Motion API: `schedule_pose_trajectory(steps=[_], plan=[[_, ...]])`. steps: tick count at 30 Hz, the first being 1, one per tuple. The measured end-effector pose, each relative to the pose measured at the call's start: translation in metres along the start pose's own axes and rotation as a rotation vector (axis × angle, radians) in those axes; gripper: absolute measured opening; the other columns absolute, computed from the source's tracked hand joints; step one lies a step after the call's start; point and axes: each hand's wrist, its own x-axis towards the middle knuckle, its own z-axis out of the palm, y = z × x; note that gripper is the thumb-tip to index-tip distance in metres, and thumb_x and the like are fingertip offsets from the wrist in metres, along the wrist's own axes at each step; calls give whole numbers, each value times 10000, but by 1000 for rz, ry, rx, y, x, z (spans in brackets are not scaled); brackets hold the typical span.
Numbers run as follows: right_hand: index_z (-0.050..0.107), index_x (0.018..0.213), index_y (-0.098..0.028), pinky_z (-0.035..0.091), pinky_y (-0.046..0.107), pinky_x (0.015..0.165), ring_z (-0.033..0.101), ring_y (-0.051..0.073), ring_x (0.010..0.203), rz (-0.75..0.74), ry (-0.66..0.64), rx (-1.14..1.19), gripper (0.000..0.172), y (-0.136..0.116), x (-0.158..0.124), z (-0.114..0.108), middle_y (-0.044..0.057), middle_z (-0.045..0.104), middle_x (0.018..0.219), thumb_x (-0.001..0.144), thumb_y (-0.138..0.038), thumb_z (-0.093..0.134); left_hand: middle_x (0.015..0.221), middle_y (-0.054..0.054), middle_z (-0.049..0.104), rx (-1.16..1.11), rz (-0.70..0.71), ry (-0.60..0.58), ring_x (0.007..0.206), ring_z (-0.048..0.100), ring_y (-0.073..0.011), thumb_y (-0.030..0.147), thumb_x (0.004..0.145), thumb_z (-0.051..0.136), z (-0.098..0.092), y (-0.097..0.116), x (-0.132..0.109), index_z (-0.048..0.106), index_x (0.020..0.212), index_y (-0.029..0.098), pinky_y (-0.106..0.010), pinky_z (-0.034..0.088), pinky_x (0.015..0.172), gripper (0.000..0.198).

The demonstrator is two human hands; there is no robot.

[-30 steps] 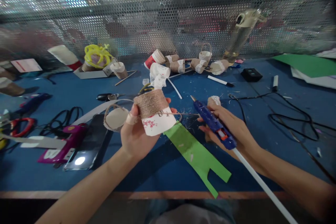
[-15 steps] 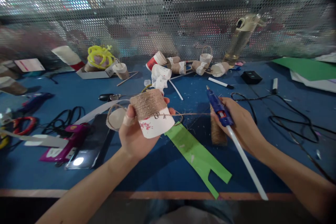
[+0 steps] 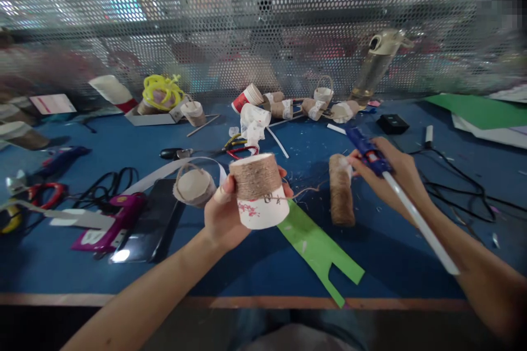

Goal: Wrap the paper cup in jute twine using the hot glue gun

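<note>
My left hand [image 3: 226, 211] grips a paper cup [image 3: 263, 215] whose upper half is wound with brown twine [image 3: 256, 176]. Pink and black print shows on its white lower part. A loose twine end trails from the cup toward the right. In my right hand [image 3: 395, 167] is a blue hot glue gun [image 3: 368, 151], nozzle pointing up and left, with a long white glue stick [image 3: 420, 222] sticking out of its back. Close to the fingertips of that hand stands or lies a roll of twine [image 3: 341, 197]; whether they touch it I cannot tell.
A green cut-out sheet [image 3: 317, 247] lies below the cup. Leftward are a small twine basket [image 3: 193, 186], a dark phone [image 3: 144, 230], a purple glue gun [image 3: 109, 225] and red-handled scissors [image 3: 47, 193]. Wrapped cups [image 3: 313, 108] and a bottle [image 3: 373, 71] line the perforated screen. Black cable [image 3: 457, 189] lies right.
The cup has shifted right and turned more upright. My right hand has moved right and up with the glue gun. The twine stretched between the hands now hangs loose.
</note>
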Motion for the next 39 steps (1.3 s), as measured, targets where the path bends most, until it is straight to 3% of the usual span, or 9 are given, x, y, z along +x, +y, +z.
schedule_pose_trajectory(steps=[3,9,16,19,21,27,31,34,39], plan=[[644,956,-223,544,382,792,735,222,816,38,109,76,142,-8,9,-2,75,747,956,923,-342,714,1085,-93,774,-11,-25,-54,924,751,-251,535,789,801,-4,-2,-1,764,1180,185,-335,606,806,525],[656,850,-215,683,373,734,712,143,704,57,290,666,189,-22,49,-1,-27,685,896,791,-264,829,1118,-92,795,-27,-61,-112,952,772,-264,513,799,801,-7,-5,1,767,1182,155,-341,625,832,526],[588,777,-229,657,441,833,697,171,801,-300,551,991,337,-48,94,-16,-16,657,825,672,-129,893,1113,-84,800,-14,-54,-152,964,776,-264,500,859,740,-10,-8,4,765,1198,159,-348,624,842,482],[539,817,-252,633,459,924,686,163,840,-332,481,1054,366,-55,105,-13,-25,625,837,707,-149,872,1120,-82,800,-3,-51,-149,967,777,-266,495,859,741,-11,-8,3,765,1203,150,-351,626,849,489],[518,817,-254,611,436,984,698,138,870,-129,428,939,341,-52,106,-4,-45,642,880,740,-161,837,1129,-85,799,8,-54,-134,974,777,-269,497,859,741,-12,-9,3,765,1204,143,-354,624,863,495],[705,806,-231,606,572,999,775,260,854,277,-128,648,241,-26,75,37,45,790,893,667,-221,902,1114,-88,804,47,-59,-72,961,778,-266,505,826,776,-12,-9,4,778,1172,144,-352,616,871,501],[705,941,-235,670,493,898,785,258,867,279,-324,621,279,-12,38,44,57,782,974,799,-446,821,1135,-100,805,43,-64,35,1000,767,-268,499,812,784,-13,-10,5,774,1181,156,-359,596,912,503],[703,1075,-257,687,449,787,763,271,887,179,-375,488,372,-4,20,31,42,759,963,792,-467,823,1151,-93,803,55,-55,111,997,762,-273,473,794,802,-13,-11,6,774,1167,167,-367,588,899,483],[712,965,-263,657,454,733,747,286,822,139,-225,149,253,2,7,-3,51,737,870,868,-494,749,1108,-78,805,71,-30,163,967,754,-264,473,792,804,-13,-12,7,767,1163,180,-367,568,870,474]])
